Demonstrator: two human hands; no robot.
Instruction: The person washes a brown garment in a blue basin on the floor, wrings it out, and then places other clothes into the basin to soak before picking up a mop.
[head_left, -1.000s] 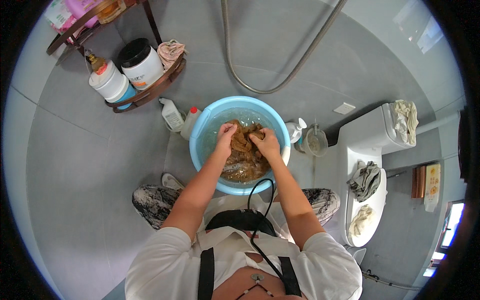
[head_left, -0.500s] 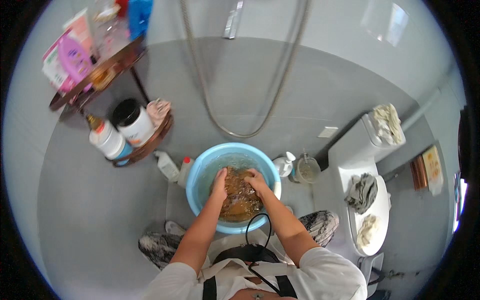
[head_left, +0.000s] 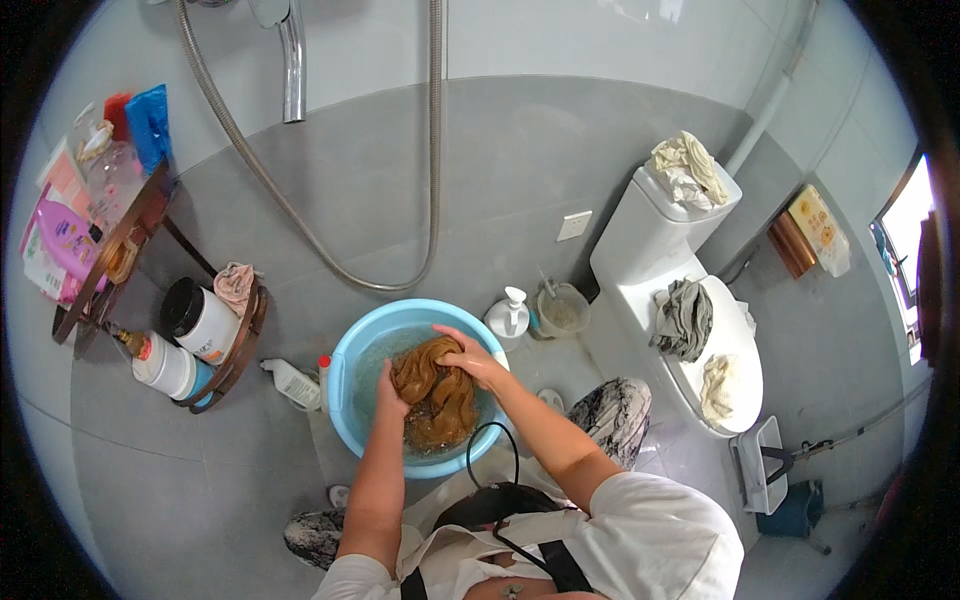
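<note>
Brown cloth (head_left: 437,400): bunched in the water of the blue basin (head_left: 339,375), toward its right rim.
Left hand (head_left: 390,392): inside the basin's left rim, against the cloth's left side; fingers partly hidden, so I cannot tell whether they grip.
Right hand (head_left: 470,358): over the right rim, thumb and fingers clasping upper folds.
Toilet lid (head_left: 742,335): grey cloth (head_left: 685,318) at its left edge, cream cloth (head_left: 717,390) near its lower edge.

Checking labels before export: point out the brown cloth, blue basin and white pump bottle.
Brown cloth (head_left: 450,402), head view: on the folds near its middle.
Blue basin (head_left: 338,385), head view: on the left side of its rim.
White pump bottle (head_left: 508,321), head view: on its body, below the pump.
</note>
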